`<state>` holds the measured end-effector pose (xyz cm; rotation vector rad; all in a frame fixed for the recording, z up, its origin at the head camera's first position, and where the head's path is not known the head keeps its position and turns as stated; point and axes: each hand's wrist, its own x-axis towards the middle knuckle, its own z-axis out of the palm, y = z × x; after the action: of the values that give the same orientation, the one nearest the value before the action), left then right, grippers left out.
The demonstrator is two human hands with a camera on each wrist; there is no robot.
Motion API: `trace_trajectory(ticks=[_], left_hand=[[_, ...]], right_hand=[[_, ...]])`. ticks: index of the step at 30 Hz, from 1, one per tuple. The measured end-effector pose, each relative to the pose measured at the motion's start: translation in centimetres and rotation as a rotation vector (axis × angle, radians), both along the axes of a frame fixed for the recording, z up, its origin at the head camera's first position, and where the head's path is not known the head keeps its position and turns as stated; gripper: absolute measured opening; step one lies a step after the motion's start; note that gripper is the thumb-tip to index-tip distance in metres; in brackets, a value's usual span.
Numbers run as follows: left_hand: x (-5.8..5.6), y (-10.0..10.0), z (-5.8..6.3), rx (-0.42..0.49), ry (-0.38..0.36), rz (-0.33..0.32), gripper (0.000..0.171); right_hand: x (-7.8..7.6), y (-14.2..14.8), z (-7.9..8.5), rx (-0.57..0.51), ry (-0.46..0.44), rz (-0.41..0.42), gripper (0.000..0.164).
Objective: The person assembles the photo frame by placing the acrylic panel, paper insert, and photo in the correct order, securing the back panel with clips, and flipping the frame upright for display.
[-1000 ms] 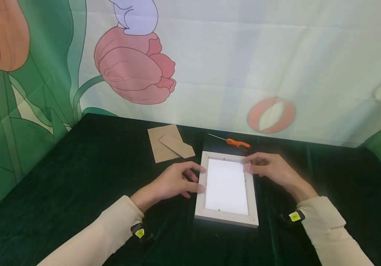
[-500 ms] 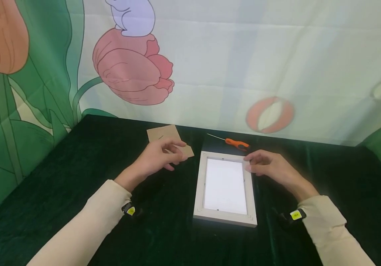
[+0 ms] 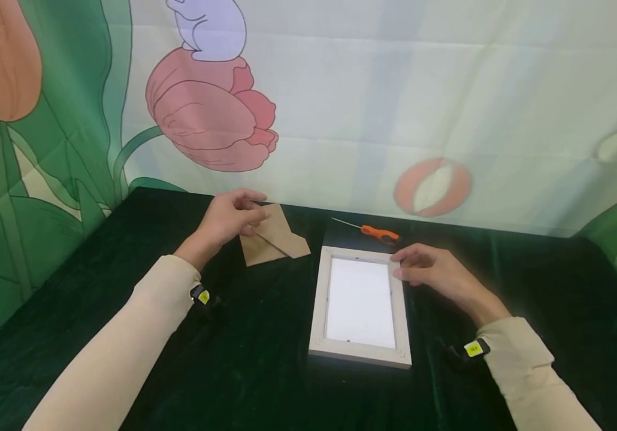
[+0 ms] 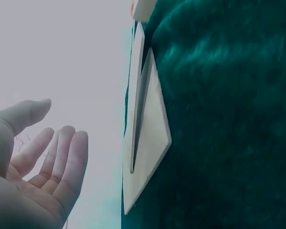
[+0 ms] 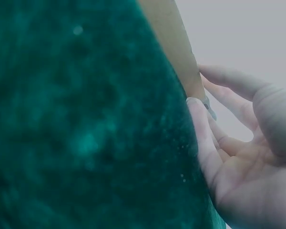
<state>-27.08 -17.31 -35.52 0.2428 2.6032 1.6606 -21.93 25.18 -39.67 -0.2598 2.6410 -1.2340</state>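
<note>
A pale picture frame (image 3: 316, 311) lies on the dark green cloth with a white sheet (image 3: 361, 304) in its recess. My right hand (image 3: 438, 272) touches the frame's upper right corner with thumb and fingertips; the right wrist view also has that hand (image 5: 248, 124) at the frame's edge (image 5: 174, 43). My left hand (image 3: 227, 218) hovers over a brown backing board (image 3: 262, 256), partly hiding it. A folding stand piece (image 3: 289, 241) lies on that board. In the left wrist view, the left hand (image 4: 47, 167) has loose fingers and holds nothing, apart from the board (image 4: 155, 129).
An orange-handled screwdriver (image 3: 381, 233) lies behind the frame, its shaft pointing left. Dark green velvety cloth (image 3: 265, 359) covers the table. A printed curtain (image 3: 330, 120) with flowers hangs along the back edge.
My left hand has left the frame's left side and moved left and away over the backing board. The right hand stays at the frame's corner.
</note>
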Motion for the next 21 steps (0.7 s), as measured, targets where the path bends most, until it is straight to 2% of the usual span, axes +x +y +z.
trace_trajectory(ticks=[8,16,21], left_hand=[[-1.6,-1.7,-0.5,-0.018,-0.026,0.068,0.055],[-3.0,-2.7,-1.5,-0.058,-0.024,0.134,0.056],[-3.3,-3.3,-2.3,-0.051,-0.032,0.181,0.057]], right_hand=[[0.1,-0.1,-0.2,-0.01,0.003,-0.003,0.052],[0.1,0.0,-0.2,-0.024,0.005,-0.005,0.053],[0.1,-0.2,0.0,-0.034,0.015,0.008,0.052]])
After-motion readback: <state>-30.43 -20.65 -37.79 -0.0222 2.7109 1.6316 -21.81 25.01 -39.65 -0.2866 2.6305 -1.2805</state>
